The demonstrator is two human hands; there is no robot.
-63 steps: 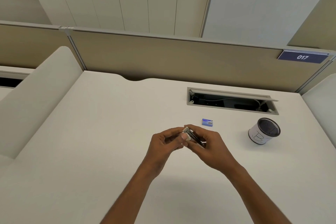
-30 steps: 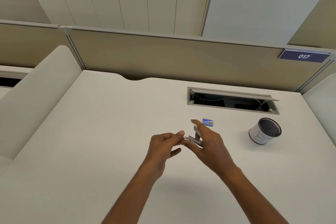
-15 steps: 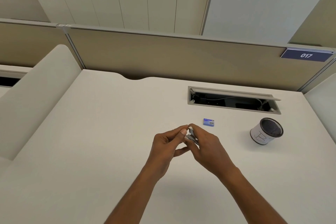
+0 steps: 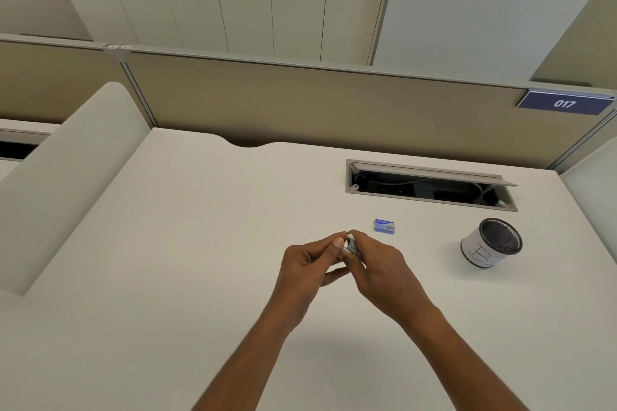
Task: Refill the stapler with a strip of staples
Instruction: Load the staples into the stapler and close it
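Both hands are closed on the stapler, which is held up over the desk near its middle. It's wrapped by the right hand from the right side, while its near-left end is pinched by the left hand between thumb and forefinger. Only a small dark-and-silver sliver of the stapler can be seen between the fingertips, so whether its top is flipped open or pressed down can't really be made out, and no staple strip can be picked out either. The blue staple box is sat on the desk just beyond the right hand, not touched. Further right a mesh cup is parked, well clear of the hands, and the open cable hatch is seen behind the box.

Compared with a second ago, the hands have been brought together: back then the left fingers were stretched out flat towards the stapler and the right forefinger was pointed up by the box, whereas now everything is bunched tight round it. The box and cup haven't been shifted.
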